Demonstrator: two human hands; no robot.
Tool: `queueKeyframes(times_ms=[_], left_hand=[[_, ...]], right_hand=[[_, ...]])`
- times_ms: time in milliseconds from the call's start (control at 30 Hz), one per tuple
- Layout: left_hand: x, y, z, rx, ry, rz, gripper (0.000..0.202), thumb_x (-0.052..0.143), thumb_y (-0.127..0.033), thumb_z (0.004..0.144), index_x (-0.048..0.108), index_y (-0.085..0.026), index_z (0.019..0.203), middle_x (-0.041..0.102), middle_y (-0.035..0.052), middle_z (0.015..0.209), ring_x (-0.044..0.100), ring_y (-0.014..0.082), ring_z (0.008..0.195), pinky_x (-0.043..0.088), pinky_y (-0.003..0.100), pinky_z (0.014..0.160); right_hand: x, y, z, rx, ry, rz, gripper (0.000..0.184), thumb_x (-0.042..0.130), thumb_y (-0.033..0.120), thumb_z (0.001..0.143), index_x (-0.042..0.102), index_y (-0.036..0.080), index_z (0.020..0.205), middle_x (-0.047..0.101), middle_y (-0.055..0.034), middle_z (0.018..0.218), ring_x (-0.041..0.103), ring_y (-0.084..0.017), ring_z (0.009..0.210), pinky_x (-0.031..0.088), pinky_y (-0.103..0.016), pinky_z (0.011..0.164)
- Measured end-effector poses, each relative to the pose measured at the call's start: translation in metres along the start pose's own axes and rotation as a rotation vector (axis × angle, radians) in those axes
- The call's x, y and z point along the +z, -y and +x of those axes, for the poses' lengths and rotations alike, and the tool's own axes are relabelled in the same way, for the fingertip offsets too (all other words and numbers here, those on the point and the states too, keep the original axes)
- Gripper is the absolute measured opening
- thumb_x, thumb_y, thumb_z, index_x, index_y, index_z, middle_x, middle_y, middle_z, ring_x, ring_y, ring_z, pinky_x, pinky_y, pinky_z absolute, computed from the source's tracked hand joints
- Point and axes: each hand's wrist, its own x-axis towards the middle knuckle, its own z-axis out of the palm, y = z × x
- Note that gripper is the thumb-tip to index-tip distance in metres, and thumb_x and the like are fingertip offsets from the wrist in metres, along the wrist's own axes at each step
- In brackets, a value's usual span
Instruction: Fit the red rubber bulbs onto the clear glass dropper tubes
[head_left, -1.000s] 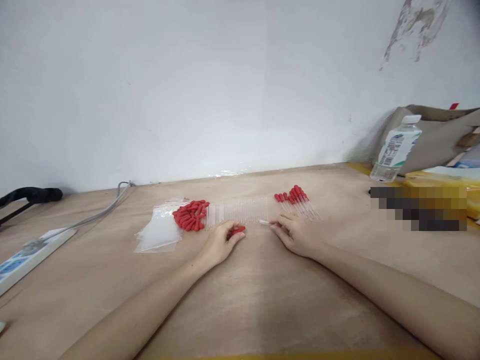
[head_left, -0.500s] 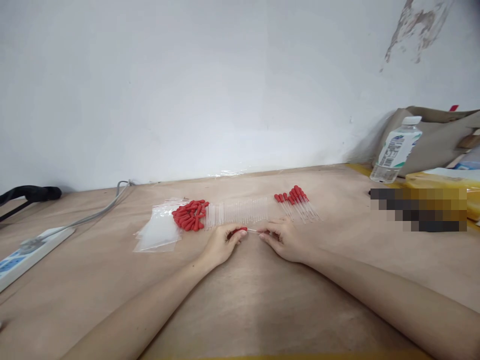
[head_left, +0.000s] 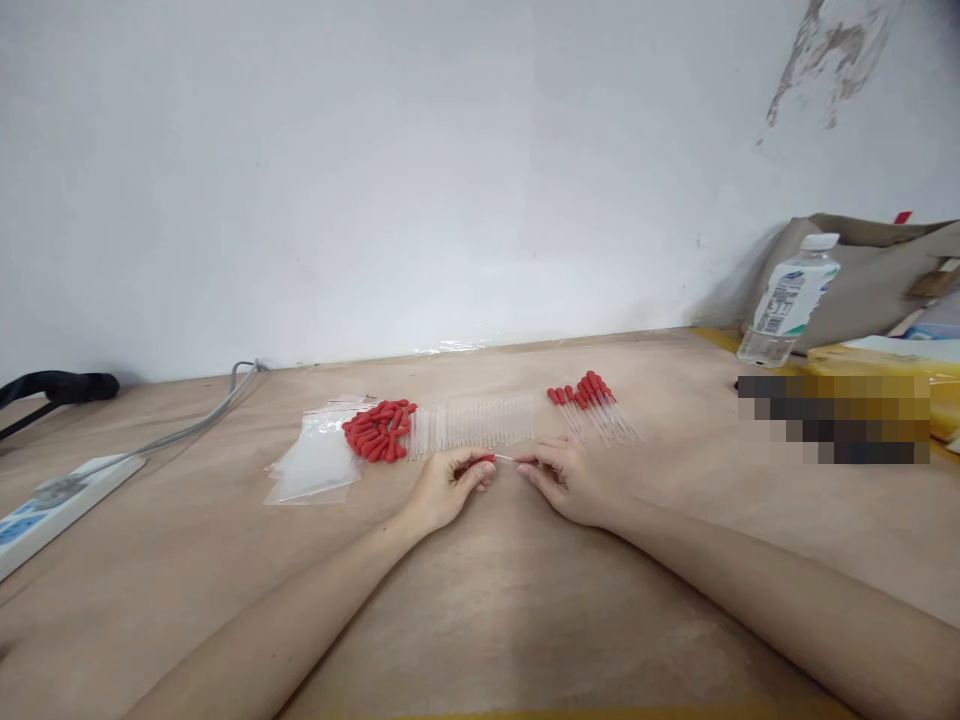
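My left hand point(head_left: 444, 487) pinches a red rubber bulb point(head_left: 484, 459) at the table's middle. My right hand point(head_left: 566, 478) pinches a thin clear glass tube point(head_left: 507, 459) whose end meets the bulb. Both hands rest on the brown table point(head_left: 487, 600), fingers closed. Just beyond them lies a row of clear tubes point(head_left: 474, 424). A pile of loose red bulbs point(head_left: 377, 431) sits to the row's left. Finished droppers with red bulbs point(head_left: 592, 403) lie fanned out to the right.
Clear plastic bags point(head_left: 311, 462) lie left of the bulbs. A white power strip point(head_left: 52, 497) with a grey cable point(head_left: 187, 428) is at far left. A water bottle point(head_left: 787, 300), a grey bag point(head_left: 870, 270) and yellow items point(head_left: 885, 360) stand at right by the white wall.
My right hand moved left from the droppers with a clear tube and brought its end to the red bulb held in my left hand.
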Motion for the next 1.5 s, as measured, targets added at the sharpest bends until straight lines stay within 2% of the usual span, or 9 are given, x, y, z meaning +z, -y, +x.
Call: queueKeyframes(times_ms=[300,500,667,767,833,1000,1133,1367,1500], left_hand=[[-0.002,-0.003,-0.005,0.034,0.107,0.127,0.025,0.051,-0.034,0.081,0.065,-0.013,0.083,0.054,-0.0007,0.059,0.047,0.0079,0.051,0.039,0.019,0.050],[-0.001,-0.009,-0.009,0.065,0.185,0.234,0.027,0.046,-0.033,0.083,0.066,-0.014,0.084,0.055,-0.0006,0.059,0.048,0.0096,0.055,0.038,0.019,0.054],[0.002,-0.007,-0.009,0.050,0.086,0.274,0.029,0.047,-0.037,0.083,0.067,-0.016,0.081,0.056,-0.0008,0.057,0.049,0.0104,0.053,0.038,0.020,0.050],[0.002,-0.002,-0.006,0.034,-0.026,0.239,0.027,0.052,-0.038,0.080,0.067,-0.017,0.090,0.063,0.0011,0.066,0.053,0.0115,0.055,0.041,0.021,0.053],[0.000,0.000,-0.005,0.013,-0.054,0.199,0.028,0.056,-0.038,0.077,0.067,-0.018,0.092,0.066,0.0024,0.072,0.055,0.0122,0.057,0.044,0.022,0.055],[-0.004,-0.001,-0.004,0.025,0.028,0.161,0.026,0.059,-0.036,0.075,0.067,-0.016,0.089,0.067,0.0040,0.078,0.057,0.0138,0.067,0.045,0.023,0.061],[-0.004,-0.003,-0.005,0.016,0.076,0.151,0.026,0.056,-0.036,0.077,0.067,-0.015,0.087,0.063,0.0020,0.066,0.053,0.0112,0.057,0.043,0.022,0.055],[0.001,0.000,-0.006,-0.016,0.075,0.128,0.027,0.059,-0.037,0.075,0.067,-0.015,0.087,0.066,0.0035,0.071,0.056,0.0121,0.057,0.046,0.023,0.056],[0.001,-0.001,-0.008,0.039,0.061,0.151,0.025,0.058,-0.036,0.076,0.067,-0.015,0.086,0.067,0.0035,0.075,0.057,0.0130,0.062,0.047,0.024,0.059]], right_hand=[[-0.006,-0.005,0.003,-0.022,0.160,-0.041,0.024,0.042,0.026,0.088,0.066,0.025,0.091,0.065,-0.0004,0.080,0.056,-0.013,0.074,0.033,-0.031,0.076],[-0.006,-0.009,0.002,-0.119,0.190,-0.188,0.024,0.043,0.023,0.088,0.067,0.022,0.085,0.063,-0.0027,0.078,0.054,-0.013,0.069,0.033,-0.029,0.070],[0.000,-0.005,-0.004,-0.134,0.096,-0.333,0.028,0.039,0.023,0.087,0.066,0.019,0.085,0.058,-0.0049,0.075,0.050,-0.013,0.064,0.033,-0.026,0.058],[0.001,-0.003,-0.005,-0.107,0.051,-0.253,0.030,0.035,0.024,0.089,0.064,0.020,0.093,0.056,-0.0044,0.075,0.050,-0.013,0.064,0.035,-0.024,0.057],[0.000,-0.002,-0.005,-0.093,0.058,-0.190,0.030,0.034,0.025,0.089,0.063,0.020,0.096,0.056,-0.0044,0.077,0.051,-0.013,0.066,0.037,-0.023,0.060],[-0.009,-0.001,-0.004,-0.050,0.071,-0.106,0.021,0.042,0.027,0.085,0.058,0.017,0.095,0.058,-0.0039,0.078,0.051,-0.012,0.065,0.040,-0.023,0.060],[-0.010,-0.001,-0.005,-0.075,0.073,-0.094,0.017,0.043,0.024,0.085,0.058,0.017,0.084,0.058,-0.0034,0.075,0.051,-0.012,0.066,0.040,-0.023,0.059],[-0.003,-0.004,-0.005,-0.101,0.092,-0.106,0.023,0.037,0.025,0.088,0.058,0.017,0.084,0.057,-0.0041,0.076,0.051,-0.013,0.066,0.039,-0.024,0.060],[-0.003,0.001,-0.003,-0.082,0.099,-0.168,0.025,0.036,0.026,0.088,0.059,0.017,0.083,0.058,-0.0034,0.074,0.050,-0.012,0.064,0.036,-0.023,0.058]])
